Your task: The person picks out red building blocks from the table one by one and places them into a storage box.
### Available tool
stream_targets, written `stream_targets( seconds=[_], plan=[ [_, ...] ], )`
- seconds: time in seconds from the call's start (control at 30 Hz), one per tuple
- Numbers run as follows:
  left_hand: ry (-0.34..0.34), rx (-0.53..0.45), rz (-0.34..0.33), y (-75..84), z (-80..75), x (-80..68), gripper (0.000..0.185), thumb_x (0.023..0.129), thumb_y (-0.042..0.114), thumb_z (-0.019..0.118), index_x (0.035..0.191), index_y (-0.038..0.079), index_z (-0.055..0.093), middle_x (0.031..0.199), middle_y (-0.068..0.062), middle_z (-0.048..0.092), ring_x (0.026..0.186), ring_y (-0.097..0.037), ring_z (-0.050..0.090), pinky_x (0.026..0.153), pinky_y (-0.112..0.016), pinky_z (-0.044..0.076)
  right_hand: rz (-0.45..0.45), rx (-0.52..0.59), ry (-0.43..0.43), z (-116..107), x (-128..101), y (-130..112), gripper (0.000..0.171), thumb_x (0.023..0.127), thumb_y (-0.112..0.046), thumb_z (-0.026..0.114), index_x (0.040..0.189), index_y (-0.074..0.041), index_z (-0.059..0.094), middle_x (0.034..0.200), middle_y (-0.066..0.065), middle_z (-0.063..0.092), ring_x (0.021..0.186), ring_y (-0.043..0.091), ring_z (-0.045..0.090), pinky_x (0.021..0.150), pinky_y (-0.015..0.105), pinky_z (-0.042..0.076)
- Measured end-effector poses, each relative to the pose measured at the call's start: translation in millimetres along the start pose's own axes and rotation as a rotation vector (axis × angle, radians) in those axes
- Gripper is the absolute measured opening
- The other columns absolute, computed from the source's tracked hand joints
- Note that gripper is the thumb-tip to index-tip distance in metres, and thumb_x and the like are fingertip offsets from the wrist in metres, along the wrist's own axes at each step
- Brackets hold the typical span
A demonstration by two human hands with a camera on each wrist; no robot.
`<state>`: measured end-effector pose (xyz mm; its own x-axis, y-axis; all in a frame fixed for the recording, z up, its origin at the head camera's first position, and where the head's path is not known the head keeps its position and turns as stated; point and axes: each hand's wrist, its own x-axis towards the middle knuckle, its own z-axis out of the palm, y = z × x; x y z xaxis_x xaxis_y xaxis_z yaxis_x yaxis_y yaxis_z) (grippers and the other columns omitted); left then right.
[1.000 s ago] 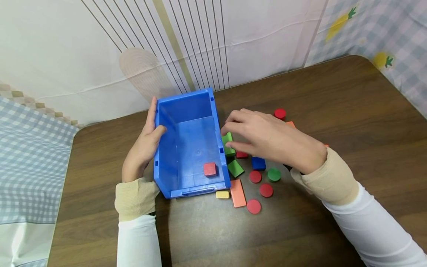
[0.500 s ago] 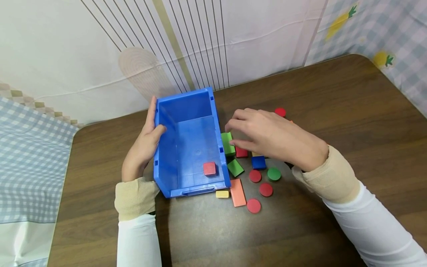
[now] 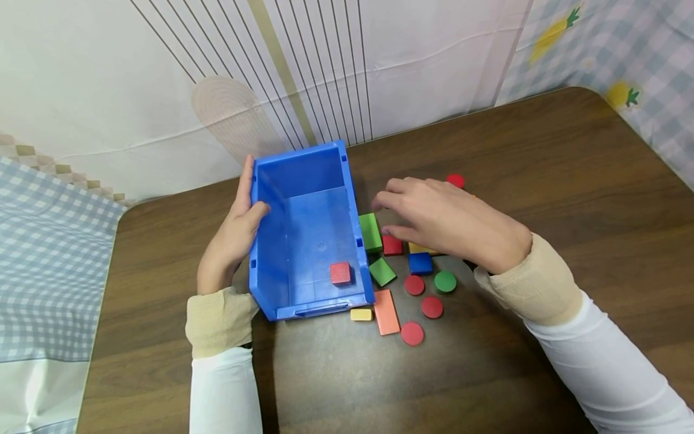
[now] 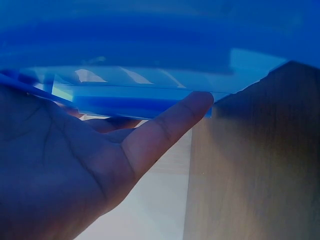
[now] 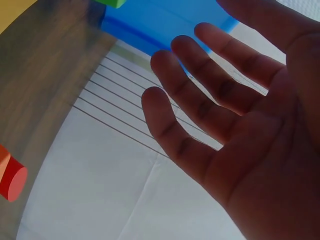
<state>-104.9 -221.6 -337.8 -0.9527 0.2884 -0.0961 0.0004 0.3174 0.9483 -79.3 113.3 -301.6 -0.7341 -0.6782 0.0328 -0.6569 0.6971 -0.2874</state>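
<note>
Hands [image 3: 232,238] [image 3: 452,220] apart, right fingers [image 5: 168,127] gently bent

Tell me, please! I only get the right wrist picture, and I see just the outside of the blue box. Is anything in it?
Observer: Yes, one red block lies inside the blue box.
Operator: Cool! What's the other hand doing?
Observer: The left hand grips the side wall of the blue box, with its thumb over the rim.
Operator: Is there a green round one anywhere?
Observer: Yes, a green disc lies on the table, close to a red disc.
</note>
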Motion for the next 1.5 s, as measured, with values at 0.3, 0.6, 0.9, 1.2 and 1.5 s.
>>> stream_targets(
  seconds=[0.3, 0.6, 0.9, 1.2, 1.5],
  plan=[
    [0.001, -0.003, 0.0, 0.3, 0.3, 0.1, 0.088, 0.1, 0.004, 0.033, 0.168, 0.034, -0.014, 0.175, 0.013, -0.014, 0.162, -0.019, -0.005, 0.129, -0.054, 0.008, 0.052, -0.033, -0.052, 6, 3, 2, 0.038, 0.09, -0.019, 0.084, 0.123, -0.005, 0.071, 0.105, 0.01, 0.068, 0.083, 0.023, 0.065, 0.07, 0.038, 0.057],
    [0.004, -0.003, -0.002, -0.3, -0.1, 0.2, 0.088, 0.1, 0.005, 0.034, 0.169, 0.034, -0.013, 0.175, 0.014, -0.014, 0.162, -0.019, -0.004, 0.129, -0.055, 0.009, 0.129, -0.068, -0.174, 13, 11, 1, 0.045, 0.091, -0.023, 0.084, 0.13, -0.005, 0.068, 0.112, 0.013, 0.069, 0.095, 0.026, 0.068, 0.081, 0.043, 0.06],
    [0.007, -0.004, -0.002, -0.7, -0.6, 0.6, 0.088, 0.1, 0.005, 0.034, 0.169, 0.033, -0.013, 0.175, 0.013, -0.013, 0.162, -0.019, -0.004, 0.128, -0.056, 0.009, 0.214, -0.093, -0.294, 22, 15, -3, 0.048, 0.094, -0.026, 0.081, 0.136, -0.007, 0.068, 0.117, 0.014, 0.067, 0.104, 0.03, 0.067, 0.091, 0.05, 0.056],
    [0.01, -0.018, 0.011, -1.2, -0.6, 1.8, 0.089, 0.099, 0.004, 0.034, 0.169, 0.032, -0.012, 0.176, 0.011, -0.012, 0.163, -0.02, -0.002, 0.128, -0.056, 0.009, 0.215, -0.107, -0.306, 29, 16, -3, 0.049, 0.093, -0.029, 0.082, 0.134, -0.006, 0.068, 0.118, 0.014, 0.068, 0.106, 0.03, 0.067, 0.09, 0.05, 0.055],
    [0.012, -0.004, 0.001, -0.4, -0.9, 1.6, 0.088, 0.1, 0.005, 0.035, 0.169, 0.034, -0.011, 0.176, 0.013, -0.011, 0.163, -0.02, -0.002, 0.128, -0.057, 0.009, 0.189, -0.093, -0.273, 38, 15, -3, 0.041, 0.094, -0.026, 0.081, 0.127, -0.006, 0.069, 0.11, 0.012, 0.07, 0.092, 0.028, 0.066, 0.086, 0.049, 0.056]
  ],
)
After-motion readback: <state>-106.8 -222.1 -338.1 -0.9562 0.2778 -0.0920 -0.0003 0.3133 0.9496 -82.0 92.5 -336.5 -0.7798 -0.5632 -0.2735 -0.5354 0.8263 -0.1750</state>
